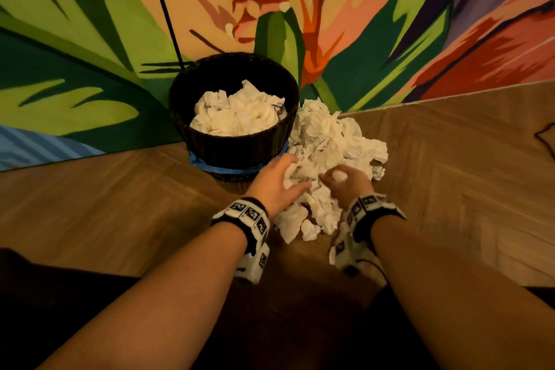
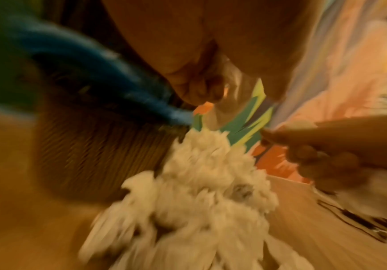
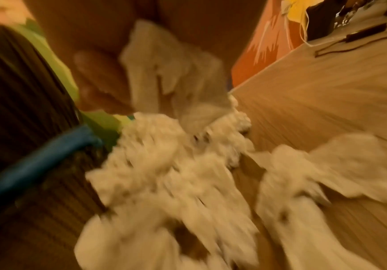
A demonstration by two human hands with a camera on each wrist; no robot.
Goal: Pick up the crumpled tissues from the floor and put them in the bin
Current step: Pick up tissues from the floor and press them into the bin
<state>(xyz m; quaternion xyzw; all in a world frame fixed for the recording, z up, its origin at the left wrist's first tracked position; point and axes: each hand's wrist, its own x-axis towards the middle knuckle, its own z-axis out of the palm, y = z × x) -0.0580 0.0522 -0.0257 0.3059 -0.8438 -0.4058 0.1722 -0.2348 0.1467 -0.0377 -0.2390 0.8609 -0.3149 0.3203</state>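
Hands [image 1: 312, 182] each clutching tissues [image 1: 333, 141] beside bin [image 1: 240, 150], wrist views blurred, floor beneath pile hidden.

Dim warm light, blurred wrist views

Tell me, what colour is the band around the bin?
Blue; the band circles the dark woven bin low down, clearest in the head view.

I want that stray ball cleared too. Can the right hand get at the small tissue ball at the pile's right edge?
Probably yes. The small tissue ball lies in the open on the floor, just right of the right hand, nothing between. But that hand already holds a tissue.
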